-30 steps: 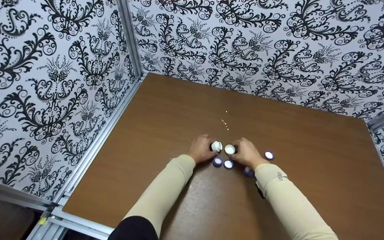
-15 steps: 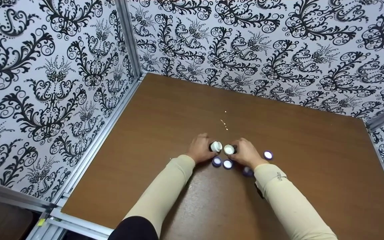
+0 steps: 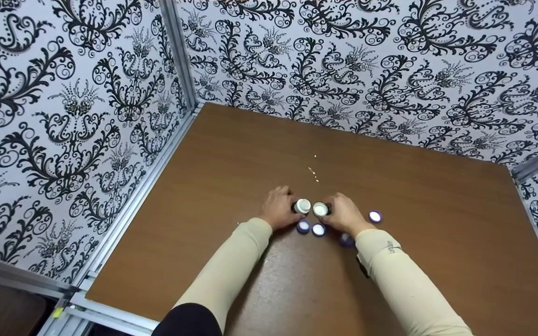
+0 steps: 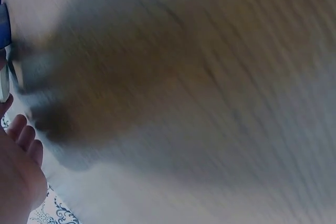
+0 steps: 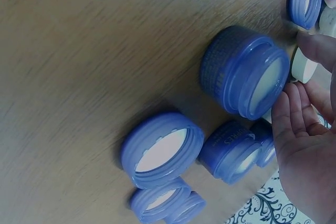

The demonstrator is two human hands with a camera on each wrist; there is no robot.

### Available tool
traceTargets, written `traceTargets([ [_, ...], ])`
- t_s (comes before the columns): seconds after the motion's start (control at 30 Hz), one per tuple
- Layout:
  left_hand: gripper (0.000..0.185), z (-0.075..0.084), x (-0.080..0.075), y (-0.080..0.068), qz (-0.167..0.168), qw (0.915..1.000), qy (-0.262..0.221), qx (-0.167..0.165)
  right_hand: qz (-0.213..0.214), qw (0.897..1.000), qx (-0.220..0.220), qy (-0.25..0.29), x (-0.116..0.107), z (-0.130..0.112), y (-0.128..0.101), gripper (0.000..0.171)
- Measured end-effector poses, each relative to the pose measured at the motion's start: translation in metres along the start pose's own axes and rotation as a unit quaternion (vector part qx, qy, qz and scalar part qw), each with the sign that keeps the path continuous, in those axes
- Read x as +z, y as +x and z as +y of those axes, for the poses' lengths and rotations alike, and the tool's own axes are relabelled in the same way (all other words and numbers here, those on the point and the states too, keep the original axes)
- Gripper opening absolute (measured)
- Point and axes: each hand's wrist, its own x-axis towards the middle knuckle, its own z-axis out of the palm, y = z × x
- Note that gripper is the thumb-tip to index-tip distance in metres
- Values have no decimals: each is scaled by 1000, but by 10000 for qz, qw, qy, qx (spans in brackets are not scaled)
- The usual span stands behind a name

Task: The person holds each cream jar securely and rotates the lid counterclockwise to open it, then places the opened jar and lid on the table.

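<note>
My left hand grips a small dark jar, its white mouth facing up. Just to the right, my right hand holds a second small jar with a white round opening and a dark side. The two mouths stand close together, apart by a narrow gap. In the right wrist view, a white rim shows between thumb and fingers. Below the hands lie two purple-blue round pieces with white insides, one left and one right. The left wrist view catches only the edge of the left hand.
A purple-rimmed lid lies right of my right hand, and a blue jar with pale contents stands by the right wrist. Another blue lid is near it. Small pale crumbs dot the brown table. Patterned walls border it.
The jar in my left hand has turned from leaning right to mouth up. My right hand keeps its hold, almost still; the pieces on the table stay put.
</note>
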Motion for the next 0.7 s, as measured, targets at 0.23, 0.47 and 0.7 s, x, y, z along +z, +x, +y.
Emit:
traceTargets([
  [0.23, 49, -3, 2, 0, -90, 9996, 244, -55, -49, 9999, 103, -4, -1, -2, -1, 41],
  [0.47, 53, -4, 5, 0, -114, 9996, 274, -1, -112, 9998, 133, -63, -1, -1, -3, 42],
  [0.7, 57, -9, 7, -4, -94, 9994, 317, -43, -108, 9999, 87, 11, -3, -4, -7, 48],
])
